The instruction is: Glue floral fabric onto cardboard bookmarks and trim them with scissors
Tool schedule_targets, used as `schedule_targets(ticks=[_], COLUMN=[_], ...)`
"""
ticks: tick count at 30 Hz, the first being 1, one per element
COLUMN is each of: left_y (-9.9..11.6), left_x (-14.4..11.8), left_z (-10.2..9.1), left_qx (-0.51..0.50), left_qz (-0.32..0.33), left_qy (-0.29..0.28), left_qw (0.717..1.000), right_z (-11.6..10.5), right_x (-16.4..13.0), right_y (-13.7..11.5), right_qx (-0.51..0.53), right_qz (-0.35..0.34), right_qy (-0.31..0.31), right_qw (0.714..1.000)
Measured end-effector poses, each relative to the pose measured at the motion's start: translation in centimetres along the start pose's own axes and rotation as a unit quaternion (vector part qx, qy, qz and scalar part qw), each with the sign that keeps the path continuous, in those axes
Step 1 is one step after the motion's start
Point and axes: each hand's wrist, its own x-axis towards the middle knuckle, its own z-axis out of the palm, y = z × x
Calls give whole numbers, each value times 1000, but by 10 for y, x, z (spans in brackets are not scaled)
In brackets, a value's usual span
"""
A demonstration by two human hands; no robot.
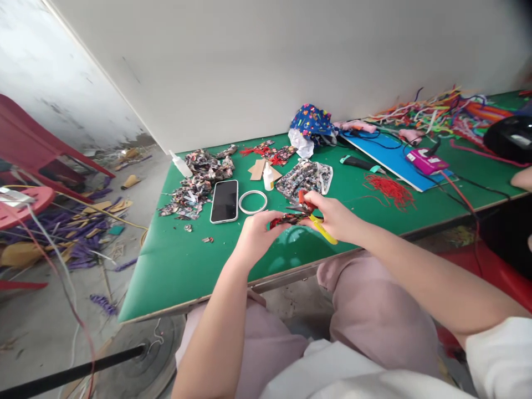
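Note:
Near the front of the green table, my left hand (260,230) is closed on a dark patterned fabric piece (286,220) with red at its left end. My right hand (338,216) grips scissors (318,224) with one red and one yellow handle. Their metal blades point left, just above the fabric; whether they touch it I cannot tell. Just beyond my hands lies a patterned cloth bundle (307,177). A white ring (253,202), perhaps a tape roll, and a phone (225,201) lie left of it, and a small white bottle (268,177) stands behind the ring.
Patterned scraps (199,177) are heaped at the table's left, beside another white bottle (182,164). A cutter (361,164), red threads (390,191), a blue board (380,158) and a purple device (427,161) with cords occupy the right. Another person's arm (522,178) shows at the right edge.

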Motion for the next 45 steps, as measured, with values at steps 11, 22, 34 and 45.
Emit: schedule_targets(ticks=[11,22,34,45], left_y=[-14,-18,-4,-12], left_x=[5,5,1,0], left_z=[1,10,17,24], left_qx=[-140,-193,-122,-244], left_qz=[-81,-94,-56,-68], left_qy=[35,15,26,-4], left_qw=[986,976,991,967], right_z=[-4,-14,-14,-4], right_x=[-1,9,8,16], right_y=[35,30,19,12], right_qx=[151,195,161,186], right_qz=[56,84,58,43], right_qy=[158,123,105,114], right_qw=[974,970,980,975])
